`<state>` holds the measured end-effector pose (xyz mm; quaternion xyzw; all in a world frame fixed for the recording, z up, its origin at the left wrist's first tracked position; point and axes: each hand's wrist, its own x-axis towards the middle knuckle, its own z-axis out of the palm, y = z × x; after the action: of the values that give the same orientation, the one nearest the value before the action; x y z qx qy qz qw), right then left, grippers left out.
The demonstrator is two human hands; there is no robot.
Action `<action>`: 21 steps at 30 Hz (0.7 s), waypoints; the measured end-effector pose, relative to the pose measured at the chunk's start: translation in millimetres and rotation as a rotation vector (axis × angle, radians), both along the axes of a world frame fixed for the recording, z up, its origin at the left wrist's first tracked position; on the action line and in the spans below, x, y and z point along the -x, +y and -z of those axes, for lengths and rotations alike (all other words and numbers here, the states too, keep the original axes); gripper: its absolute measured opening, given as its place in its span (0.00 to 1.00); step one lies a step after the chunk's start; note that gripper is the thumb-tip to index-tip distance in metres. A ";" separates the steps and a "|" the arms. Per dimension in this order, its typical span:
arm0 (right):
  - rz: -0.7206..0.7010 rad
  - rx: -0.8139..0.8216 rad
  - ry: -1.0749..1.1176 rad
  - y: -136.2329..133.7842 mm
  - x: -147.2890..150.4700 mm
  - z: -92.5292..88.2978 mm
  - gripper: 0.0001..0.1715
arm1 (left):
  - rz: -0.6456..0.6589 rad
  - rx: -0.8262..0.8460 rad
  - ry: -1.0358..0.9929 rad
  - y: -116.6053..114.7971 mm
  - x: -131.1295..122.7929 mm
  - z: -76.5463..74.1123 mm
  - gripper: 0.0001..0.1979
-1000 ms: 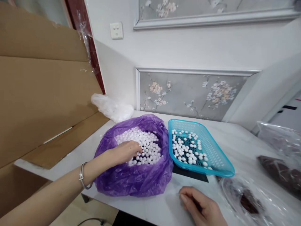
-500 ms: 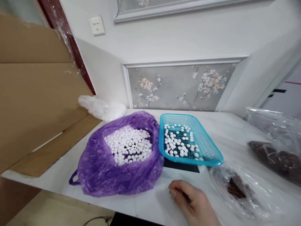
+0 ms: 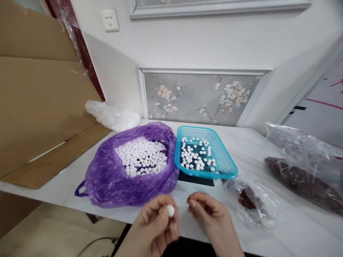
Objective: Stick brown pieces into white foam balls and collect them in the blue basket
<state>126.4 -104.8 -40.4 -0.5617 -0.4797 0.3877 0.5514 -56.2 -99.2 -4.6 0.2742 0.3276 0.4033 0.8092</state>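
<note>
Left hand pinches a white ball, likely light, slick, best held by opposite sides; right hand has fingertips together, contents unclear.

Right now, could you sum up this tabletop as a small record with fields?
Left hand: holds one white ball between thumb and fingers
Right hand: thumb and forefinger pinched, with a tiny dark bit at their tips, too small to identify
Purple plastic bag: open, holding many small white balls
Turquoise slotted basket: right of the purple bag, with scattered white balls inside
Nearer clear plastic bag: reddish-brown contents
</note>
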 end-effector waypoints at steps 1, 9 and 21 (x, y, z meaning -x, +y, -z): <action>0.004 -0.013 0.052 -2.6 1.8 -5.6 0.11 | -0.029 0.031 -0.046 8.3 -11.0 -2.9 0.07; -0.046 -0.123 0.556 -5.9 19.3 -32.7 0.02 | 0.046 -0.009 -0.135 40.7 -38.6 9.8 0.10; 0.051 -0.269 0.304 4.4 14.0 -15.8 0.03 | -0.037 -0.067 0.049 44.2 -43.9 17.1 0.10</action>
<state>112.4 -100.4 -24.5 -0.4298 -0.4242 0.3863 0.6972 -12.3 -55.0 -21.7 0.3048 0.3385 0.4221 0.7838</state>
